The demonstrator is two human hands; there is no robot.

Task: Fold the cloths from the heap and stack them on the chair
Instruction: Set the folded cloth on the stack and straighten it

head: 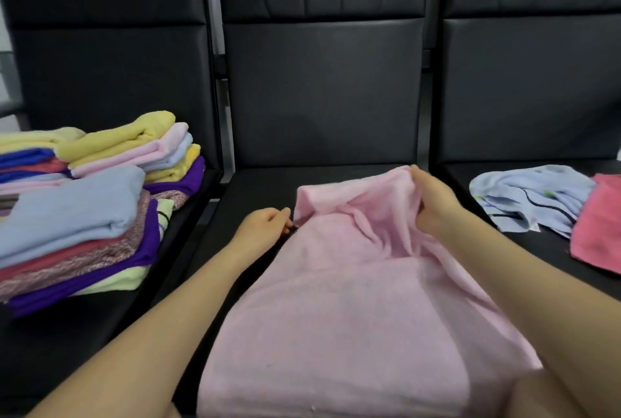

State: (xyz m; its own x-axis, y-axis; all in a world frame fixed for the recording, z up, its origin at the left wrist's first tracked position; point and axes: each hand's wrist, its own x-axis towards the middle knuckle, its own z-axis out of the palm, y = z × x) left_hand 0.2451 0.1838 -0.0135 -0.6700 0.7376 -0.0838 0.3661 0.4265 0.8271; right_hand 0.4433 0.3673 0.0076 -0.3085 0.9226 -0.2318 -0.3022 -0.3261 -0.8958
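A large pale pink cloth (353, 300) lies spread over the middle black chair seat (262, 189) and hangs toward me. My left hand (263, 228) pinches its far left edge. My right hand (433, 206) grips the bunched far right corner, lifted a little off the seat. On the left chair stand two stacks of folded cloths: a near one topped by a light blue cloth (74, 212) and a far one topped by a yellow cloth (121, 140). On the right chair lie unfolded cloths: a light blue patterned cloth (527, 199) and a red-pink cloth (598, 226).
Three black padded chairs stand side by side, with tall backrests (322, 88) behind the seats. Narrow gaps separate the seats. The far part of the middle seat is bare.
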